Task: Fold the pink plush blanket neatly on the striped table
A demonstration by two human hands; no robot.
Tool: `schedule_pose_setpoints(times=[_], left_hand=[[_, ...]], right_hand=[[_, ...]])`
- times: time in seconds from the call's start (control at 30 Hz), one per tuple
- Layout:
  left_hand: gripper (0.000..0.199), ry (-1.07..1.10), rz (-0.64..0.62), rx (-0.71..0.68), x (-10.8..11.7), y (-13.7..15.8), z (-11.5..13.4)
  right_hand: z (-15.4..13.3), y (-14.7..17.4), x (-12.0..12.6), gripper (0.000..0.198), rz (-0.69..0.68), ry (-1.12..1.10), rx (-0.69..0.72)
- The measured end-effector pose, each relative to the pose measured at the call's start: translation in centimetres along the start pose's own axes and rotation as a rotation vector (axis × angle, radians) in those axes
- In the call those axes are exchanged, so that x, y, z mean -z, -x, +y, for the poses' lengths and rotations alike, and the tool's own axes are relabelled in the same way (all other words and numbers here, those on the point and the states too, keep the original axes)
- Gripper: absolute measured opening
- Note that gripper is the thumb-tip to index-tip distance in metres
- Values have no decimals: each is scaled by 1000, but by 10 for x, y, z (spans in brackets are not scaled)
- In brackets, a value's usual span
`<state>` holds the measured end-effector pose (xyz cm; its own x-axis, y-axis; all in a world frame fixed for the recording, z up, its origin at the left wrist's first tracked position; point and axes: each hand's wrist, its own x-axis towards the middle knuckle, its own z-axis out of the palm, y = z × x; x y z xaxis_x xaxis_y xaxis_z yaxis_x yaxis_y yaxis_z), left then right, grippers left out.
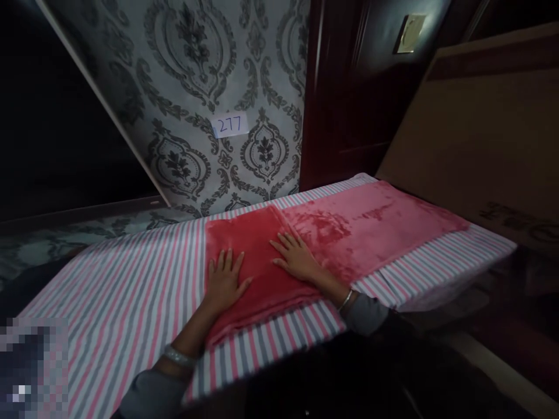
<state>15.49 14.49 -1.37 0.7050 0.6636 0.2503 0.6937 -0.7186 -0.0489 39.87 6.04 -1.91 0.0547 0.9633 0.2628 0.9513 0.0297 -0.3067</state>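
Red, soft-looking cloth (257,244) lies beneath both your hands on a striped cover (144,279), its deep-coloured, layered part toward the left and a pink stretch (375,227) reaching close to the cover's right edge. Note the governing relation: the long axis of the whole spread runs left to right, roughly along the cover's far edge, while your forearms come across it from the near edge. Your left hand (225,284) rests palm down at the left border of the layered part, fingers spread; your right hand (297,259) rests likewise near its right border, beside the pink. Both are released, lying flat and clasping nothing. Your right hand is thus the nearer to the pink stretch, which extends away to its right, with a strip of stripes showing along the near edge. Whether the two shades form one continuous piece cannot be told. Beyond the cover's right edge is cardboard (480,128), apparently a box; no contents are visible.
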Motion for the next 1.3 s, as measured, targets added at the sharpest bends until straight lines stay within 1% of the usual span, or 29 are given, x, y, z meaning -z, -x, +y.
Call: schedule_pose_setpoints(times=[0.03, 0.1, 0.17, 0.23, 0.33, 0.4, 0.43, 0.53, 0.57, 0.63, 0.67, 0.73, 0.83, 0.97, 1.07, 1.13, 1.2, 1.3], left_hand=[[68, 24, -19, 2, 2, -1, -2], [66, 102, -63, -15, 6, -1, -9], [63, 201, -74, -37, 9, 4, -21], [60, 281, -16, -7, 11, 17, -32], [57, 353, 145, 152, 14, 48, -38], [55, 414, 204, 224, 17, 72, -31], [55, 444, 212, 235, 19, 84, -25], [57, 497, 197, 207, 27, 116, -5], [58, 501, 188, 195, 30, 123, 0], [58, 498, 165, 180, 34, 133, 7], [56, 491, 153, 180, 36, 136, 9], [52, 457, 138, 185, 37, 137, 10], [48, 382, 160, 171, 36, 133, 13], [43, 296, 217, 138, 31, 128, 20], [41, 259, 255, 93, 25, 128, 21], [40, 259, 290, 49, 21, 129, 21], [39, 279, 315, 20, 18, 130, 20], [39, 336, 323, 15, 16, 133, 21]], right_hand=[[4, 1, 4, 57, 2, -52, 0], [16, 10, 13, 51, 54, -168, -36], [31, 26, 21, 45, 142, -276, -126], [43, 46, 27, 41, 191, -365, -236], [55, 72, 28, 35, 196, -480, -329], [56, 82, 26, 34, 196, -534, -342], [55, 85, 26, 35, 193, -547, -352], [51, 88, 26, 42, 201, -524, -360], [49, 89, 26, 41, 212, -492, -345], [45, 91, 28, 33, 224, -396, -316], [42, 92, 29, 28, 213, -338, -313], [36, 93, 30, 26, 164, -241, -332], [25, 91, 27, 24, 122, -174, -346], [16, 85, 26, 14, 153, -188, -326], [18, 85, 30, 11, 253, -232, -319], [21, 87, 32, 10, 318, -231, -338], [22, 89, 33, 9, 310, -216, -396], [20, 90, 33, 10, 221, -232, -483]])
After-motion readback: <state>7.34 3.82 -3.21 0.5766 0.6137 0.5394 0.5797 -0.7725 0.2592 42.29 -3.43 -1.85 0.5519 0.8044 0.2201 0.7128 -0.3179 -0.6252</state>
